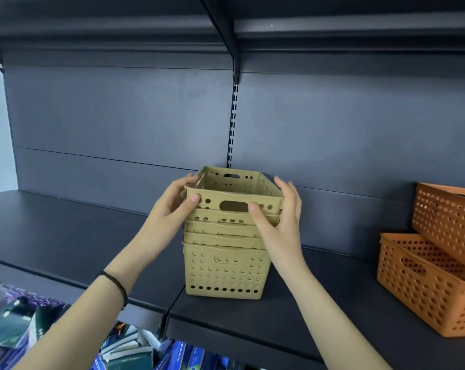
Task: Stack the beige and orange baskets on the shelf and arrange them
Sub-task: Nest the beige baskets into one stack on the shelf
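A stack of several nested beige baskets [226, 271] stands on the dark shelf [66, 236], near its front edge in the middle. My left hand [172, 204] grips the left end of the top beige basket [234, 194], thumb on its front wall. My right hand [276, 220] holds the right end, thumb on the front beside the handle slot, fingers spread behind the rim. To the right sit two orange baskets: one [423, 287] flat on the shelf, another [447, 217] tilted and resting in it.
The shelf's back panel has a slotted upright [233, 124] behind the stack. Another dark shelf [332, 25] hangs overhead. Below the front edge lie blue and dark packaged goods [26, 332].
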A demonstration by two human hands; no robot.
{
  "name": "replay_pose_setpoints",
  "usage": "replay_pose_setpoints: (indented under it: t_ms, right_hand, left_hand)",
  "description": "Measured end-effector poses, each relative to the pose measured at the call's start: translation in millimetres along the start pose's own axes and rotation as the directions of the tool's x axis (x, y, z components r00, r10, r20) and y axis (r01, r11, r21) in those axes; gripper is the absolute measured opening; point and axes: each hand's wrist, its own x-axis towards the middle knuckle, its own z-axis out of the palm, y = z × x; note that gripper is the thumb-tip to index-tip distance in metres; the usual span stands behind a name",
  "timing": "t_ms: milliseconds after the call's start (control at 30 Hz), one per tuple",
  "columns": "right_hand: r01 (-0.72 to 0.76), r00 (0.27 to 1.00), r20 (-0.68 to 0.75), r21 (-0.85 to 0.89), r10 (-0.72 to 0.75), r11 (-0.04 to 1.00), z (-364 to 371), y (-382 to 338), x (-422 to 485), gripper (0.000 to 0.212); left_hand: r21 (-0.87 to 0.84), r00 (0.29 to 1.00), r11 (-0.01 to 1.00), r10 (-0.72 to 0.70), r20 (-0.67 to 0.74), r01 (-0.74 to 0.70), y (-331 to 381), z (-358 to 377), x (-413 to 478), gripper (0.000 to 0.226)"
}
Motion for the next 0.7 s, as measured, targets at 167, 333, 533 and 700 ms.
replay_pose_setpoints:
  t_ms: [167,333,533,700]
  right_hand:
    - [-0.004,1.000,0.016,0.042,0.003,0.999,5,9,-6,0.031]
    - [0.008,1.000,0.025,0.022,-0.009,1.000,-1,11,-5,0.039]
    - [-0.165,0.984,0.081,0.078,0.159,0.983,-6,25,-16,0.076]
    - [-0.224,0.964,0.175,0.138,0.199,0.965,7,22,-28,0.066]
  left_hand:
    - [0.015,0.999,0.999,-0.036,0.037,0.035,-12,1,-15,0.043]
    - [-0.037,0.999,0.999,-0.023,0.029,0.024,-14,14,-19,0.051]
    - [-0.049,0.994,0.995,-0.084,0.069,0.088,-22,10,-18,0.066]
    - [-0.031,0.994,0.995,-0.098,0.046,0.100,-25,0,-16,0.067]
